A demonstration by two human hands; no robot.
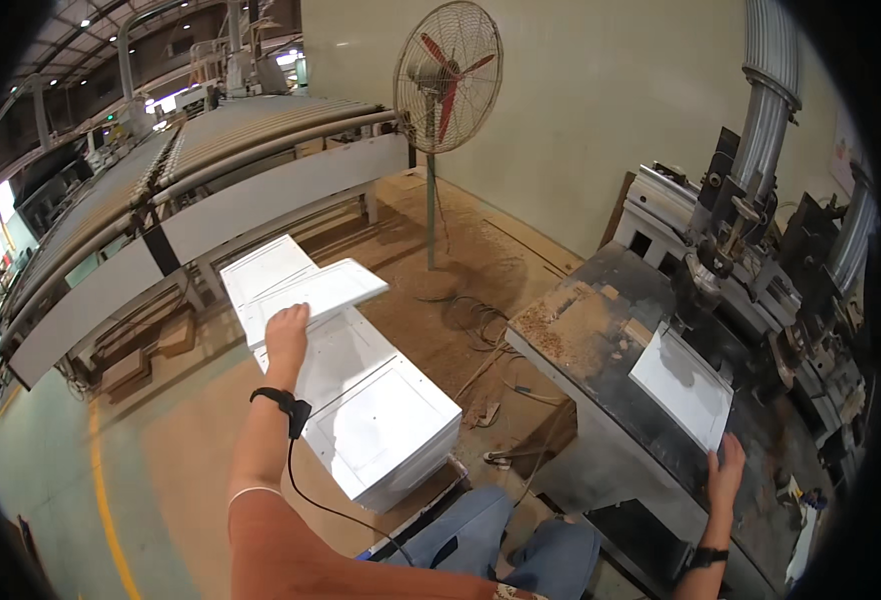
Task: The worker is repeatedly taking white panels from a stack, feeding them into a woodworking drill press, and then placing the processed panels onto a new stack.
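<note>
My left hand [288,335] grips the near edge of a white panel [333,287] with a grooved frame line, like a cabinet door. That panel sits turned askew and tilted over the white panel stack [381,415], its right end sticking out past the stack's side. On the dark machine table to the right lies another white framed panel [683,388]. My right hand [727,468] holds its near right corner, fingers at the edge. The panel's far end is close beneath the drilling or routing head [706,275].
Sawdust and offcuts [571,320] cover the machine table's far left corner. A caged fan [449,78] with red blades stands by the wall. A long roller conveyor [271,150] runs at the back left. Cables [481,325] loop over the dusty floor between stack and machine.
</note>
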